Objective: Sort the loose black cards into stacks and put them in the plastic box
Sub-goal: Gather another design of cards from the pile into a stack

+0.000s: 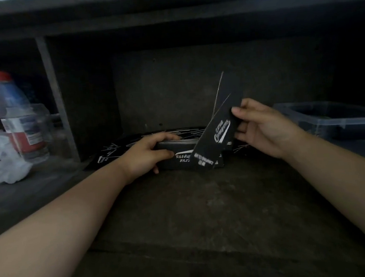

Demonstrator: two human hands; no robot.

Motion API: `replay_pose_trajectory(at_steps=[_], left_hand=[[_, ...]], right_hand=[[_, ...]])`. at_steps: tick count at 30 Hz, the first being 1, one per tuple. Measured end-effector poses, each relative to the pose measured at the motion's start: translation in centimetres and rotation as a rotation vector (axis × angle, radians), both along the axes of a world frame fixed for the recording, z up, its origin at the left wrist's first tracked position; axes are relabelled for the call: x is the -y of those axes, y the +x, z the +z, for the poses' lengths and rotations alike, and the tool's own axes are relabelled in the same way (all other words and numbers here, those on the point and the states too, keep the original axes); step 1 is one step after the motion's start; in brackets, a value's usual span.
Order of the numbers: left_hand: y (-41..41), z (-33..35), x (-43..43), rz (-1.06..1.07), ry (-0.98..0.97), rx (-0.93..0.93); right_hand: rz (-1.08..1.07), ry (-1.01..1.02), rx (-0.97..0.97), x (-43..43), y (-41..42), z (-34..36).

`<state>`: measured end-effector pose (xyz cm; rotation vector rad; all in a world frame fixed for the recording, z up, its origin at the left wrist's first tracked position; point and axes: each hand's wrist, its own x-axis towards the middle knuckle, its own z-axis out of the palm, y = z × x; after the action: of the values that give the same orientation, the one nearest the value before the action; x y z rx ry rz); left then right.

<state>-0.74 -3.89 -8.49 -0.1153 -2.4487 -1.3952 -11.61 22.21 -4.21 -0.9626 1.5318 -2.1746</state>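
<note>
Forearms are seen reaching in from the lower corners over a dark, worn worktop point(204, 212). Past its bare middle, the left hand point(150, 153) is curled round the left end of a stack point(178, 158) of black cards, fingers over the far edge and thumb on the near side. The stack is held flat and low (whether it rests on the worktop cannot be told). The right hand point(263, 128) is closed on a few cards point(218, 133), pinched between thumb and fingers and tilted steeply. Their tops are fanned apart and their lower ends overlap the right end of the stack. White lettering is printed on the black faces. Behind both hands, loose cards point(121, 147) are strewn in a heap against the back wall point(173, 85). A clear plastic box point(335, 119) is set at the right, near the right hand and apart from the heap; its contents cannot be made out. At the far left, beyond a post point(55, 93), a bottle point(18, 119) with a red cap is stood upright beside a crumpled bag point(1, 159).
</note>
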Motion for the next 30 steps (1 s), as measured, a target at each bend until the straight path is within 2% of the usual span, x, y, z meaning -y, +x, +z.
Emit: replay_pose_trajectory(at_steps=[2,7,14,17,19,24,30], left_hand=[[0.0,0.0,-0.1,-0.006,0.010,0.002],[0.0,0.1,-0.1,-0.001,0.038,0.017],[0.1,0.3,-0.5,0.017,0.062,0.037],[0.2,0.3,-0.4,0.011,0.032,0.034],[0.1,0.3,-0.3,0.007,0.031,0.034],[0.0,0.2,-0.4,0.016,0.029,0.013],[0.1,0.1,-0.2,-0.005,0.060,0.032]], right_hand=[[0.025,0.046,-0.037,0.4,0.0,-0.4],[-0.171,0.281,-0.248,-0.7,-1.2,-0.2],[0.004,0.370,-0.073,-1.2,-0.5,-0.2],[-0.088,0.709,-0.371,-1.4,-0.4,-0.2],[-0.137,0.857,-0.485,-1.7,-0.6,-0.2],[-0.132,0.729,-0.416,-2.0,-1.0,-0.4],[-0.178,0.749,-0.413,-2.0,-1.4,-0.5]])
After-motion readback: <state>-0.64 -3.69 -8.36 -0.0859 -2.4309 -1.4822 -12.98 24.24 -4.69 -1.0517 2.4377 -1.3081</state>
